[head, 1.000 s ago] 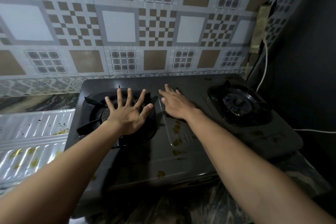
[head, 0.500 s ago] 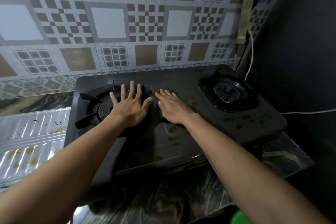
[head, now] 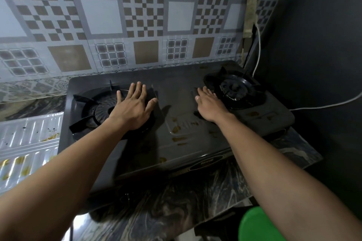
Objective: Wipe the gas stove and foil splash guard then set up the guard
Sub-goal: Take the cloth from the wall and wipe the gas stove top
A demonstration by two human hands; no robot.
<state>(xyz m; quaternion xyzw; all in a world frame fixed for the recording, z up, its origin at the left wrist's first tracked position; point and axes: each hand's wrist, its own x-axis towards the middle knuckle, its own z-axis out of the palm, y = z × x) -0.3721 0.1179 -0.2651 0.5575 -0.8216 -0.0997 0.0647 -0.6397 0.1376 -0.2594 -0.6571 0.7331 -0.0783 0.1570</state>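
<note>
Dark two-burner gas stove [head: 176,143] fills frame centre, on marbled counter [head: 166,207]; brown stains on its top between burners

Left hand [head: 133,107] flat, fingers spread, over left burner [head: 98,109], empty

Right hand [head: 209,103] palm down right of centre, just beside right burner [head: 233,88], empty

Foil splash guard [head: 25,146] lies flat at left edge, spotted

Patterned tile wall [head: 117,15] across top; white cable [head: 258,49] upper right; green object [head: 260,225] bottom right

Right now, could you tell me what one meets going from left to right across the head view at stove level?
Foil splash guard lying flat → left burner → left hand → brown stains on the stove top → right hand → right burner → white cable.
</note>
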